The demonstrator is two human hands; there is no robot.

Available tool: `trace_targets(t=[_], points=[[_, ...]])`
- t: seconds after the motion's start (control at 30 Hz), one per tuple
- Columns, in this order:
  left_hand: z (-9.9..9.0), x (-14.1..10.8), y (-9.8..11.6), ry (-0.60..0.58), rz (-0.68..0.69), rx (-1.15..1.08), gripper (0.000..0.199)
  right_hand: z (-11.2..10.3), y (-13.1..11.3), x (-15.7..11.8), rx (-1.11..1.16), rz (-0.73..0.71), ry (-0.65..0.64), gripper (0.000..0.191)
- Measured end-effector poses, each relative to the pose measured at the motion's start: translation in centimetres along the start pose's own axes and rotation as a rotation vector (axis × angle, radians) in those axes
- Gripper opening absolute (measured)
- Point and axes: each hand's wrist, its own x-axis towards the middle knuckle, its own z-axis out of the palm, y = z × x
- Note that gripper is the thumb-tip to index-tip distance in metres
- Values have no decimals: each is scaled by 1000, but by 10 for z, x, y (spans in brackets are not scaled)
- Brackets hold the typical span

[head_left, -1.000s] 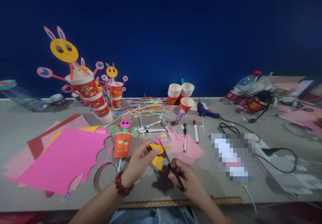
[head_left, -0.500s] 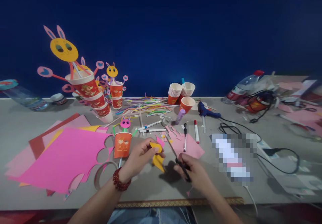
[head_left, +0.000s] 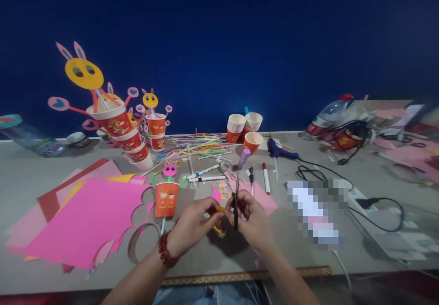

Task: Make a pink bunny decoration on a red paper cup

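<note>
My left hand (head_left: 199, 220), with a red bead bracelet (head_left: 168, 250) at its wrist, pinches a small piece of yellow paper (head_left: 218, 209). My right hand (head_left: 250, 216) is closed on black-handled scissors (head_left: 235, 206), whose blades point up and away from me. The fingertips of both hands meet or nearly meet at the paper. Under them, more yellow paper (head_left: 218, 230) shows, partly hidden. Left of my hands lies an orange cup figure (head_left: 166, 200) with a pink rabbit face. Pink paper (head_left: 264, 200) with cut edges is behind my right hand.
Bright pink sheets (head_left: 92, 218) cover the left side, with stacked cup figures (head_left: 120, 126) behind. Coloured sticks (head_left: 199, 147), paper cups (head_left: 236, 126) and a red marker (head_left: 266, 179) are farther back. On the right are a blue glue gun (head_left: 281, 150), cables and a bottle (head_left: 327, 117).
My right hand has come up and left to my left hand, and the scissors have turned more upright. The yellow piece has tilted and shows less of its face. The view has shifted slightly.
</note>
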Motion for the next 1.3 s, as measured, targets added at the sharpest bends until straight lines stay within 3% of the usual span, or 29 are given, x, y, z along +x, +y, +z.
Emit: trace_targets(t=[0.17, 0.33, 0.47, 0.57, 0.7, 0.9, 1.0, 1.3], points=[[8, -3, -7, 131, -39, -119, 11, 2, 10, -6, 47, 10, 66, 25], [20, -6, -11, 135, -70, -386, 12, 13, 11, -9, 148, 8, 175, 28], [22, -5, -9, 157, -187, -639, 21, 17, 7, -8, 241, 58, 190, 34], [17, -2, -8, 176, -258, -823, 24, 11, 7, -10, 267, 116, 103, 37], [9, 2, -7, 166, -334, -1023, 22, 0, 9, -19, 240, 150, -156, 42], [4, 1, 0, -12, -282, -1263, 17, 6, 8, -33, 160, 168, -279, 49], [3, 0, 0, -11, -280, -1254, 17, 9, 8, -34, 120, 129, -307, 50], [7, -2, -5, 178, -233, -928, 19, 7, 10, -31, 39, 101, -296, 51]])
